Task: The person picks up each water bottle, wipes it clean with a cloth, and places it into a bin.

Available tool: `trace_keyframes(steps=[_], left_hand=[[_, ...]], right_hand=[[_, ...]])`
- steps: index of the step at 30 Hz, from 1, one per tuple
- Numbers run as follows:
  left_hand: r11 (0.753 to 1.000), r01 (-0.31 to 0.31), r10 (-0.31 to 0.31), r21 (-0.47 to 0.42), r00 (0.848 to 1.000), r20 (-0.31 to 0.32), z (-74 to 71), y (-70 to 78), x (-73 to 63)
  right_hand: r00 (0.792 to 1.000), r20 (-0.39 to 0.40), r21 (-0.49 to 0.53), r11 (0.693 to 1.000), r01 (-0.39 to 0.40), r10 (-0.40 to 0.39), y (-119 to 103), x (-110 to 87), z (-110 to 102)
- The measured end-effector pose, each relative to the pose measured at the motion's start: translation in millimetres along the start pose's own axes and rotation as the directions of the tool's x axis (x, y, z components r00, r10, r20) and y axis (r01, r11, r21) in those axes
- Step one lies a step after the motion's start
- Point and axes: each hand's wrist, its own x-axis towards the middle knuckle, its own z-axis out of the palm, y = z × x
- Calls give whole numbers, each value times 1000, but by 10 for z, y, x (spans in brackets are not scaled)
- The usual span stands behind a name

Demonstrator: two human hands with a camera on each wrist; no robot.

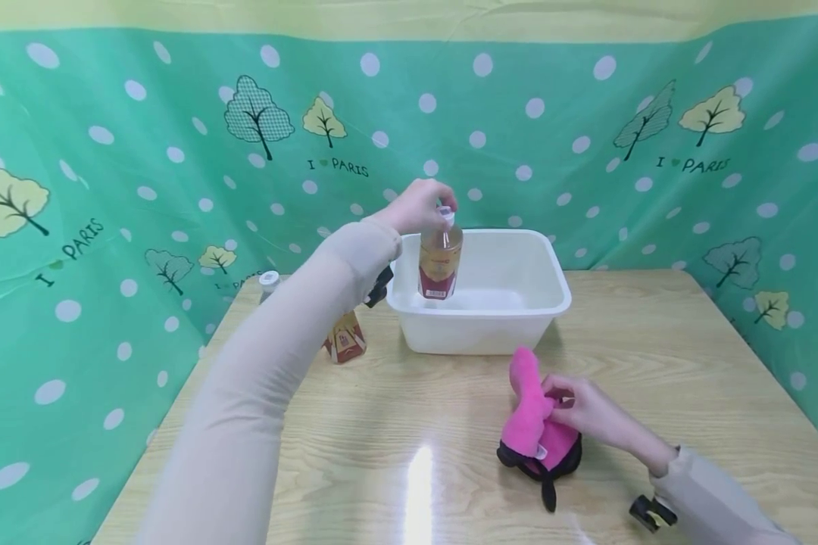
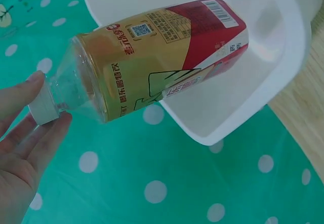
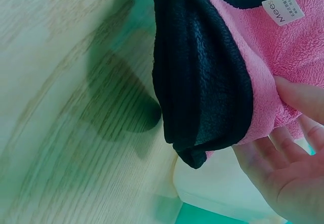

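Observation:
My left hand (image 1: 423,206) pinches the white cap of a clear plastic bottle (image 1: 440,261) with a gold and red label. This bottle hangs upright over the left part of a white basin (image 1: 477,333). The left wrist view shows thumb and fingertips around the cap (image 2: 44,106). Lower right, my right hand (image 1: 582,409) grips a pink fleece piece (image 1: 535,424) with black trim, just above the table. In the right wrist view, a white label (image 3: 283,8) shows on the fleece, and the thumb presses into its pink side.
Left of the basin, a red and gold labelled bottle part (image 1: 346,338) shows beside my left sleeve. A white cap (image 1: 269,278) stands behind that sleeve, its lower part hidden. A green dotted curtain (image 1: 518,136) borders the wooden table (image 1: 354,454) at back and sides.

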Motion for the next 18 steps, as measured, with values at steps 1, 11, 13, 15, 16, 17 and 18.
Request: trace_keyframes(steps=[1,11,13,15,16,17,18], left_hand=[[1000,4,-4,2,1000,-5,9,-20,17],[994,103,-104,-30,994,-25,147,-269,88],[993,115,-115,-20,993,-18,186,-314,96],[992,127,-127,-6,992,-7,223,-350,105],[991,132,-132,4,991,-3,239,-361,108],[991,133,-133,10,991,0,253,-371,115],[991,135,-135,14,991,1,264,-377,120]], right_hand=[[1000,0,4,1000,2,-2,2,-2,2],[1000,-5,-8,1000,-4,4,-29,-18,-12],[1000,1,-4,1000,-9,9,-26,-24,-18],[1000,6,-2,1000,-10,10,-22,-30,-24],[1000,8,-2,1000,-10,10,-20,-33,-26],[1000,11,0,1000,-12,12,-19,-35,-29],[1000,13,0,1000,-14,14,-19,-37,-32]])
